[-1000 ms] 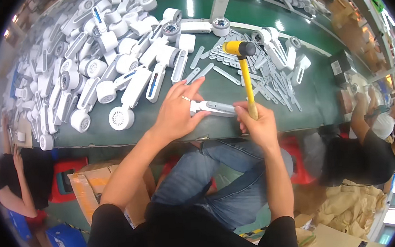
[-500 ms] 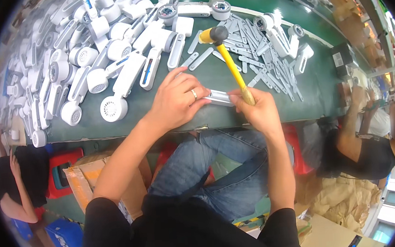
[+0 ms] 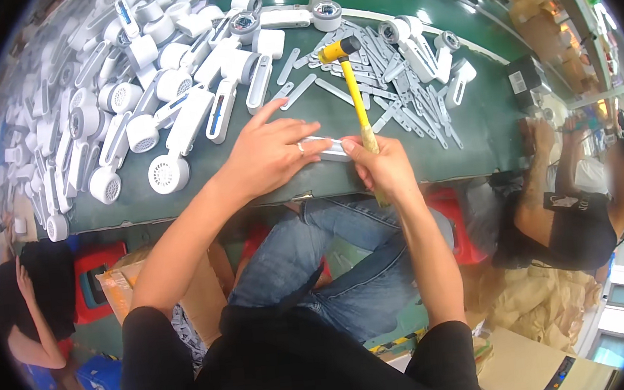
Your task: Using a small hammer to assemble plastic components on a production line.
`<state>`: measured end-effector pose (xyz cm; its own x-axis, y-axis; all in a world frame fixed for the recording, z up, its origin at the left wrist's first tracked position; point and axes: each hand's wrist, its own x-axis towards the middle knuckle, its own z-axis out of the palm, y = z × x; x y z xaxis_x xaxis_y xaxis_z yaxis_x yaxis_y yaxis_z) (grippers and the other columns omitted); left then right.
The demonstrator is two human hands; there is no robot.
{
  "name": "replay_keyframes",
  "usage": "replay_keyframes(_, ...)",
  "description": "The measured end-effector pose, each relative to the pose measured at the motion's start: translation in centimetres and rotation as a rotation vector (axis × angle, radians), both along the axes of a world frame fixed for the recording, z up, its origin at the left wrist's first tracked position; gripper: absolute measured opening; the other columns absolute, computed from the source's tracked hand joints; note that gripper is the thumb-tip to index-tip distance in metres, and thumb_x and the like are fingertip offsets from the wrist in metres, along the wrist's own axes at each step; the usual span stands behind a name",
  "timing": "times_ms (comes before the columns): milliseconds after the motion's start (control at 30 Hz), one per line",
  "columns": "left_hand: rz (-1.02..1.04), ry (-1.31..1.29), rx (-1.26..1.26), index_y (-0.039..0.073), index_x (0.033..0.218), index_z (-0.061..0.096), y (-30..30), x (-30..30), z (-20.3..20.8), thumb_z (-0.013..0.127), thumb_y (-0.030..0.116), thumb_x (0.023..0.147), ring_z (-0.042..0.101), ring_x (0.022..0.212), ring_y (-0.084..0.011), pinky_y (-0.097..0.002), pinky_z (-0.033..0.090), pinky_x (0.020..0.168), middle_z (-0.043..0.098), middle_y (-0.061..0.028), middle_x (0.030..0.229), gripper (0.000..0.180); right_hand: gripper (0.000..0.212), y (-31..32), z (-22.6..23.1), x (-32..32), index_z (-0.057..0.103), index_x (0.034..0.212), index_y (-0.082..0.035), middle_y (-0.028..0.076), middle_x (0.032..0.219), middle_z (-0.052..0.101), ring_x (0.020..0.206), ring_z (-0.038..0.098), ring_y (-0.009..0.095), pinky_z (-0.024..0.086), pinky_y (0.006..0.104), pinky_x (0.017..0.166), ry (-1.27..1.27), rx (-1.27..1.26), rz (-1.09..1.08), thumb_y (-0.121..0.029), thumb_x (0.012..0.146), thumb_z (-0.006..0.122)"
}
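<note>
My right hand (image 3: 385,167) is wrapped round the yellow handle of a hammer (image 3: 353,93). Its yellow-and-black head points away from me, raised over the green tabletop (image 3: 230,173). The same hand's thumb touches the right end of a white plastic handle piece (image 3: 335,151) at the table's near edge. My left hand (image 3: 271,154) holds the other end of this piece, its ringed finger across it and its index finger stretched away. The fingers partly cover the piece. Just beyond lie several flat grey strips (image 3: 299,92).
White handheld fans (image 3: 171,173) are heaped across the left, with more white units (image 3: 459,82) at the back right. A pile of grey strips (image 3: 398,78) lies beyond the hammer. A dark box (image 3: 526,79) stands at right. Other people sit at both sides; a cardboard box (image 3: 199,299) is by my left.
The hammer stands more upright. My left fingers have spread, the index finger straightening away from the white handle piece. The whole view has shifted slightly, moving the table things leftward and up.
</note>
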<state>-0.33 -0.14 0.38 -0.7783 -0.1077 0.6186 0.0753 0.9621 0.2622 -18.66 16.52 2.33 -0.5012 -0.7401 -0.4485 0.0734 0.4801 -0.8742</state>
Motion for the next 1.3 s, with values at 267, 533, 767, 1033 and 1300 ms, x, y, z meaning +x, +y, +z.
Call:
replay_keyframes(267, -0.089, -0.056, -0.064, 0.023, 0.118, 0.082, -0.4, -0.8, -0.8, 0.079, 0.02, 0.089, 0.073, 0.088, -0.02, -0.0491, 0.05, 0.114, 0.077, -0.0007, 0.097, 0.029, 0.046, 6.1, 1.5, 3.2, 0.054, 0.153, -0.005, -0.004, 0.064, 0.05, 0.047, 0.046, 0.006, 0.037, 0.0244, 0.044, 0.074, -0.197, -0.179, -0.03, 0.115, 0.051)
replay_keyframes(533, -0.077, -0.033, -0.031, 0.02, 0.116, 0.083, -0.7, -0.4, -0.8, 0.084, 0.017, 0.086, 0.073, 0.088, -0.0204, -0.05, 0.051, 0.115, 0.078, -0.0031, 0.098, 0.03, 0.055, 13.2, 5.2, 9.2, 0.035, 0.168, -0.009, 0.007, 0.071, 0.06, 0.065, 0.061, 0.015, 0.051, 0.0331, 0.065, 0.42, 0.018, -0.031, -0.024, 0.116, 0.043)
replay_keyframes(767, -0.067, -0.06, -0.03, 0.021, 0.116, 0.083, -0.3, -0.5, -0.6, 0.084, 0.018, 0.086, 0.074, 0.089, -0.0201, -0.0506, 0.049, 0.117, 0.078, -0.0014, 0.098, 0.03, 0.054, 14.0, 4.5, 10.3, 0.038, 0.166, -0.01, 0.019, 0.076, 0.06, 0.067, 0.066, 0.026, 0.052, 0.0373, 0.069, 0.46, -0.038, -0.034, -0.021, 0.114, 0.046)
replay_keyframes(1033, -0.064, -0.07, -0.008, 0.021, 0.116, 0.083, -0.5, -0.4, -0.7, 0.083, 0.018, 0.087, 0.074, 0.091, -0.0197, -0.0506, 0.048, 0.118, 0.078, -0.001, 0.098, 0.03, 0.054, 13.8, 3.6, 10.6, 0.039, 0.166, -0.009, 0.009, 0.078, 0.06, 0.065, 0.059, 0.016, 0.047, 0.0306, 0.062, 0.492, -0.05, -0.064, -0.019, 0.114, 0.046)
replay_keyframes(1300, -0.114, -0.104, 0.034, 0.018, 0.12, 0.081, -0.7, -0.5, -0.4, 0.083, 0.018, 0.087, 0.073, 0.095, -0.021, -0.0516, 0.042, 0.123, 0.077, -0.002, 0.098, 0.033, 0.053, 13.3, 1.3, 9.6, 0.041, 0.165, -0.011, 0.021, 0.08, 0.066, 0.073, 0.073, 0.026, 0.054, 0.0364, 0.07, 0.63, 0.081, 0.031, -0.021, 0.113, 0.049)
